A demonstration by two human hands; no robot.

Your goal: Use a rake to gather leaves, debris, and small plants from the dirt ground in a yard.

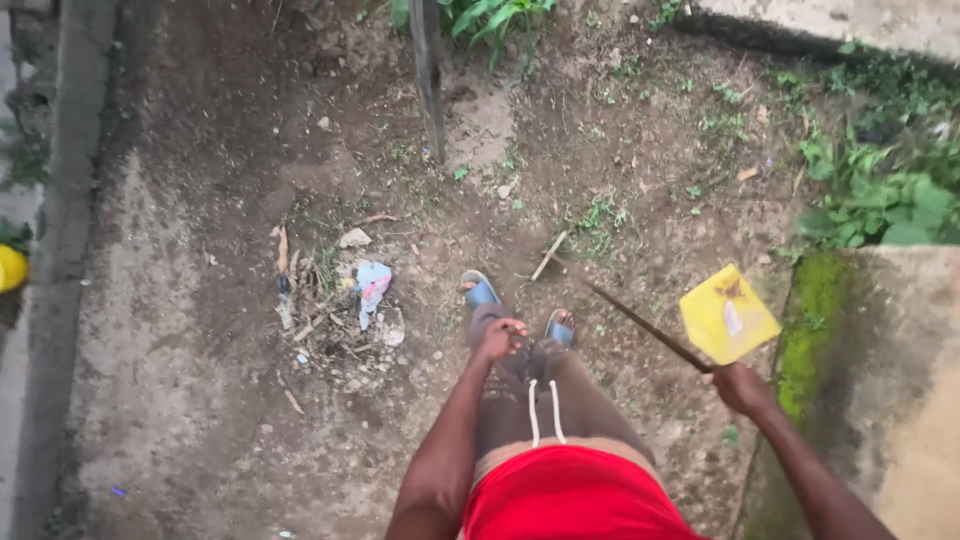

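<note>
My right hand (742,386) is closed on the end of a thin dark stick (640,322) and on a flat yellow plastic piece (728,316), a dustpan-like sheet held up over the ground. The stick slants up and left from that hand. My left hand (500,338) hangs loosely curled in front of my thighs, holding nothing. Below it show my blue sandals (481,291) on bare earth. A small pile of litter (340,300), with dry sticks, leaves and pale blue and white scraps, lies on the ground left of my feet.
A thin post (428,75) stands in the earth ahead. A mossy concrete slab (880,370) borders the right side, with green weeds (880,190) beyond it. A concrete kerb (60,250) runs down the left, next to a yellow object (10,268).
</note>
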